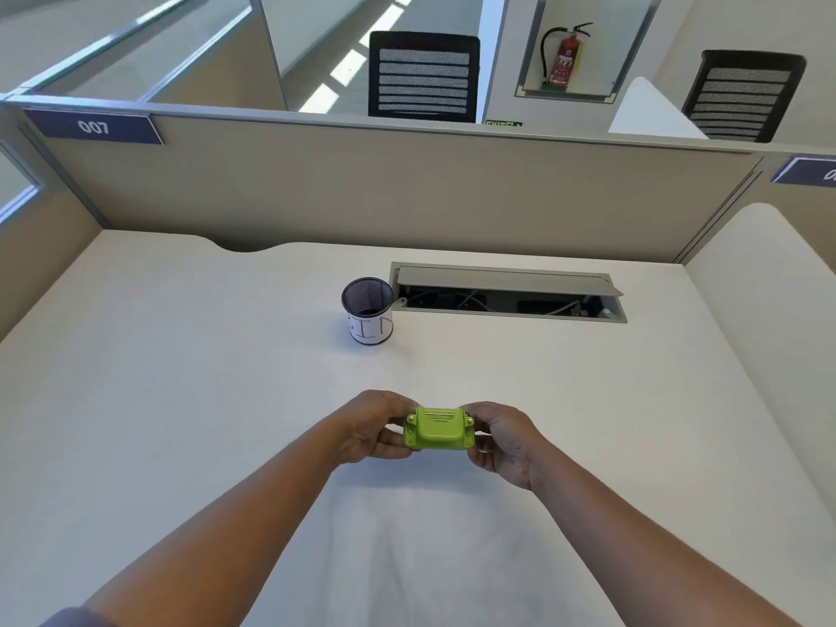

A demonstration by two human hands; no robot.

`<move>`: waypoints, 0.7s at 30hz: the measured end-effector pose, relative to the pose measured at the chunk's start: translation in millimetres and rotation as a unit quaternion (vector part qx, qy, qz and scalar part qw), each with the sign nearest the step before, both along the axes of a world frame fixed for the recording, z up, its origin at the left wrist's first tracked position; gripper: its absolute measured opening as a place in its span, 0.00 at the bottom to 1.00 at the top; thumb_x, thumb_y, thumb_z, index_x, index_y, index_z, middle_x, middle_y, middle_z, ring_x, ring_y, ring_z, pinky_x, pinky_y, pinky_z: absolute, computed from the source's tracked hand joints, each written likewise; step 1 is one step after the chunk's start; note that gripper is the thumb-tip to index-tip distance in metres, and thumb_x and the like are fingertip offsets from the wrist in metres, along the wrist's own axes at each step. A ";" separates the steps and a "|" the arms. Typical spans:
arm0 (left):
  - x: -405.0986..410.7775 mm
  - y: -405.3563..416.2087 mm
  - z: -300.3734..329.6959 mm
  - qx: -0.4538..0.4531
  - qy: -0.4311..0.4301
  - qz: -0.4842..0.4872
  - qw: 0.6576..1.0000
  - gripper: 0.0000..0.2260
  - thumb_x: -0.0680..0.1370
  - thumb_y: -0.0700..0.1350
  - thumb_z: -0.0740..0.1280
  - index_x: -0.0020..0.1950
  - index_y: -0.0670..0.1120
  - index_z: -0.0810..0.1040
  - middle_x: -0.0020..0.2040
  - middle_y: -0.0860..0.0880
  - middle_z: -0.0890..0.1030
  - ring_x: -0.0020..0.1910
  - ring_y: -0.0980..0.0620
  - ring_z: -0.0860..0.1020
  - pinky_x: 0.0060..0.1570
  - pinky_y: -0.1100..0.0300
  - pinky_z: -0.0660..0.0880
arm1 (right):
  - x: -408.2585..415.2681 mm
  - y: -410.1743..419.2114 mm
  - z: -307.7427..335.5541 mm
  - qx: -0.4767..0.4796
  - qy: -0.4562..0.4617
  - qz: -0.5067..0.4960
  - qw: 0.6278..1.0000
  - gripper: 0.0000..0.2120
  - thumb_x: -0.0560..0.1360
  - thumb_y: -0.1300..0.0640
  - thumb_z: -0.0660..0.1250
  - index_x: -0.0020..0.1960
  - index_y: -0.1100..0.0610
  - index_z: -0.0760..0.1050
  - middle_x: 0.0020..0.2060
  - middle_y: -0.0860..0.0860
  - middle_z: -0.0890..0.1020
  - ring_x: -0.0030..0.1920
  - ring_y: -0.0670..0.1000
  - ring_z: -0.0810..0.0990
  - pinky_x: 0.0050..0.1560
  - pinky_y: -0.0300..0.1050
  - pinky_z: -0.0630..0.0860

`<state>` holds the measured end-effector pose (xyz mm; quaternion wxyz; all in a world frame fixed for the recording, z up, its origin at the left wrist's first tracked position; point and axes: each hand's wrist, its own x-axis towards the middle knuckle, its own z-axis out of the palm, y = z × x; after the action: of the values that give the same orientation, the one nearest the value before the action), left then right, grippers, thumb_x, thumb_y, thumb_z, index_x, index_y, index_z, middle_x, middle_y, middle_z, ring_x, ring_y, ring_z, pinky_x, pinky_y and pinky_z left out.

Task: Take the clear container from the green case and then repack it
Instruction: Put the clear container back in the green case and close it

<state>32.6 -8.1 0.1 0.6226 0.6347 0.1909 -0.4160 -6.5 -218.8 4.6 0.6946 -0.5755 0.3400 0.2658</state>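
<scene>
A small lime-green case point(439, 428) with latches at both ends is held just above the white desk, near its middle front. My left hand point(373, 425) grips the case's left end and my right hand point(500, 438) grips its right end. The lid looks closed. The clear container is not visible; whether it is inside the case I cannot tell.
A black mesh cup point(367, 310) with a white paper label stands further back on the desk point(181, 377). Beside it an open cable hatch point(509, 292) is set into the desk. Beige partition walls enclose the back and sides.
</scene>
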 end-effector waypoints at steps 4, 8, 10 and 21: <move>3.8 0.8 2.1 -0.001 0.018 -0.057 0.998 0.11 0.79 0.40 0.65 0.59 0.41 0.82 0.47 0.43 0.87 0.43 0.42 0.86 0.45 0.51 0.84 | 0.6 -4.8 2.3 0.014 0.037 0.071 0.997 0.03 0.73 0.58 0.71 0.45 0.57 0.83 0.32 0.50 0.80 0.30 0.49 0.78 0.29 0.41 0.74; 9.1 0.4 4.5 0.016 -0.007 -0.092 0.996 0.11 0.80 0.38 0.64 0.59 0.42 0.82 0.46 0.45 0.86 0.38 0.45 0.85 0.47 0.49 0.84 | 4.1 -8.0 3.9 0.007 0.024 0.110 0.994 0.05 0.74 0.60 0.70 0.47 0.57 0.84 0.32 0.50 0.81 0.32 0.49 0.79 0.31 0.41 0.76; 9.7 -0.3 4.4 0.029 -0.024 -0.105 0.994 0.09 0.80 0.38 0.65 0.57 0.43 0.83 0.45 0.45 0.85 0.37 0.46 0.84 0.48 0.48 0.83 | 6.6 -9.5 2.5 -0.010 0.016 0.125 0.992 0.05 0.74 0.61 0.70 0.47 0.57 0.85 0.34 0.52 0.82 0.34 0.50 0.80 0.32 0.42 0.76; 1.1 -5.7 -16.5 0.025 -0.036 -0.034 0.998 0.13 0.81 0.35 0.61 0.58 0.46 0.82 0.50 0.43 0.85 0.42 0.45 0.84 0.55 0.44 0.82 | -0.4 -14.5 -11.3 -0.019 -0.067 0.102 0.992 0.18 0.74 0.68 0.61 0.60 0.59 0.80 0.48 0.54 0.82 0.43 0.53 0.80 0.45 0.49 0.80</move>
<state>33.8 -13.9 -16.5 0.5980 0.6709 0.1570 -0.4093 -6.9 -233.3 -6.8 0.6741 -0.6368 0.2371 0.2896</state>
